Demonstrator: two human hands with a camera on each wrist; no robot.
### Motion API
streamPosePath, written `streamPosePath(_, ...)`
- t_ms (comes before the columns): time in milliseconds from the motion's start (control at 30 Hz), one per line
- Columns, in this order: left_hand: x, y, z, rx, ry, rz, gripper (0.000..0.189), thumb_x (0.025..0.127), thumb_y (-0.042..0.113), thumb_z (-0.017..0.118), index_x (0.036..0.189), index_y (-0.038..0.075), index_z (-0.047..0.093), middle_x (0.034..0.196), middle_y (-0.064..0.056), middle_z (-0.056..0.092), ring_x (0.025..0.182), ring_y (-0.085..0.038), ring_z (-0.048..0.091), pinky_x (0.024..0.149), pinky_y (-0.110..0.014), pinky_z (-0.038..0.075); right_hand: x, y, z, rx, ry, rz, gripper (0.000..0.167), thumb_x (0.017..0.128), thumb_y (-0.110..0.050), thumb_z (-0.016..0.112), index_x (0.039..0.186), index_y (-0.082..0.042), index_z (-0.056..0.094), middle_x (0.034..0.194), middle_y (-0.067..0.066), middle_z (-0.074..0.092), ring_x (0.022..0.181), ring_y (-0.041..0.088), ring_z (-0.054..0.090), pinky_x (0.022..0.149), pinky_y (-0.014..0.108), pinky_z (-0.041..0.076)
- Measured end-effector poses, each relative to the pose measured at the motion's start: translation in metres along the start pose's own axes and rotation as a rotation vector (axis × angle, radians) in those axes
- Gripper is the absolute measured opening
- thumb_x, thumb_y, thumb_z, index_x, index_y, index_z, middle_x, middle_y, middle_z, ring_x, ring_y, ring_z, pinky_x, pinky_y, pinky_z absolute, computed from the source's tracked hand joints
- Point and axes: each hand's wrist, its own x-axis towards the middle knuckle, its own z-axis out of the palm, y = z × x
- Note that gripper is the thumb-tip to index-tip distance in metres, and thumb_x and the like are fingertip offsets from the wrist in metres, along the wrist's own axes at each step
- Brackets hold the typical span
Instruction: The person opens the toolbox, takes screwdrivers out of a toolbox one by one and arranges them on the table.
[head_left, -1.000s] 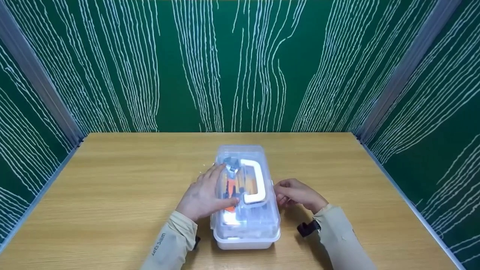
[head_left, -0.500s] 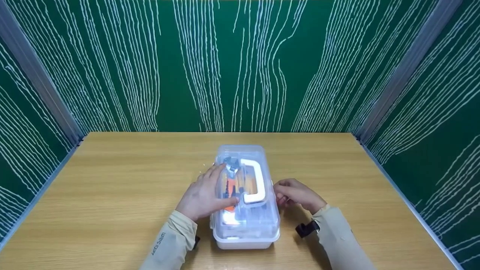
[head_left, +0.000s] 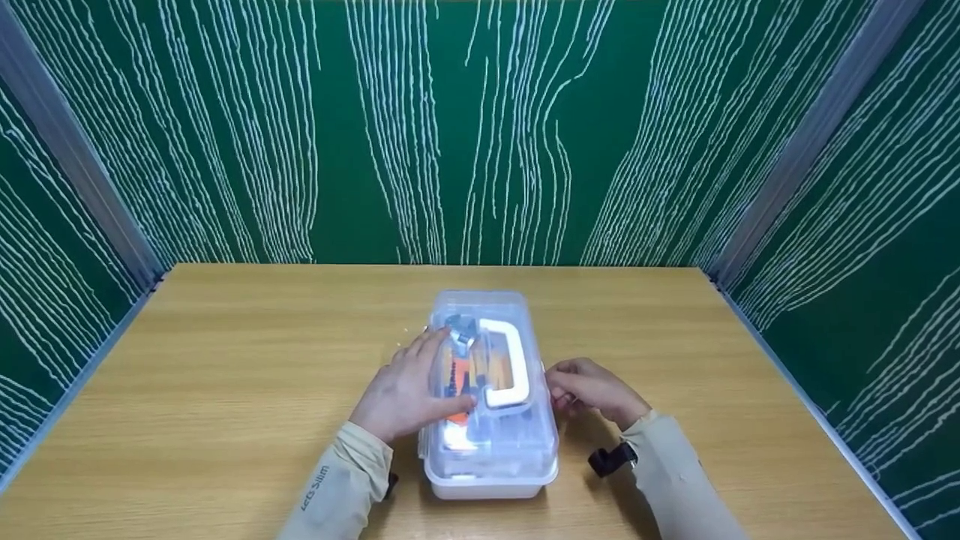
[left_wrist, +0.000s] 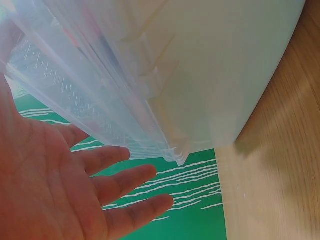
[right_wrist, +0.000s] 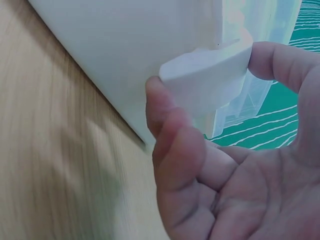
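A clear-lidded plastic toolbox with a white base stands lengthwise on the table, its lid down. The white carry handle lies folded over to the right on top. Through the lid show an orange item and a metallic tool head, blurred by the plastic. My left hand rests on the lid's left side, fingers spread and thumb across the top. At the box's right side, my right hand holds the white latch; in the right wrist view its thumb is at the upper edge and curled fingers at the lower tip.
The wooden table reaches back to a green wall with white wavy lines. Further green panels and grey posts bound both sides. Small bright specks lie on the table left of the box.
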Motion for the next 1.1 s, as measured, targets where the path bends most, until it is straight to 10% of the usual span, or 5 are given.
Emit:
streamPosePath(500, 0.000, 0.001, -0.003, 0.062, 0.014, 0.036, 0.110, 0.063, 0.080, 0.064, 0.152, 0.028, 0.025, 0.159, -0.005, 0.025, 0.145, -0.032, 0.026, 0.115, -0.060, 0.023, 0.000, -0.001, -0.003, 0.002, 0.017, 0.028, 0.018, 0.091, -0.026, 0.050, 0.082, -0.012, 0.056, 0.067, -0.002, 0.057, 0.060, 0.010, 0.053, 0.053, 0.022, 0.044)
streamPosePath(900, -0.025, 0.031, 0.006, 0.183, 0.090, 0.379, 0.091, 0.063, 0.071, 0.071, 0.139, 0.026, 0.048, 0.155, -0.008, 0.035, 0.143, -0.034, 0.029, 0.115, -0.060, 0.020, 0.000, 0.001, -0.003, 0.014, 0.009, 0.038, 0.013, 0.088, -0.022, 0.051, 0.079, -0.014, 0.054, 0.066, -0.002, 0.057, 0.061, 0.011, 0.053, 0.053, 0.022, 0.042)
streamPosePath(1100, -0.032, 0.042, 0.016, 0.256, 0.087, 0.432, 0.089, 0.059, 0.073, 0.070, 0.133, 0.027, 0.053, 0.151, -0.004, 0.040, 0.144, -0.033, 0.028, 0.113, -0.065, 0.019, -0.003, 0.002, -0.009, -0.056, 0.020, -0.012, 0.014, 0.089, -0.017, 0.049, 0.092, -0.006, 0.058, 0.071, 0.000, 0.057, 0.062, 0.012, 0.053, 0.052, 0.024, 0.040)
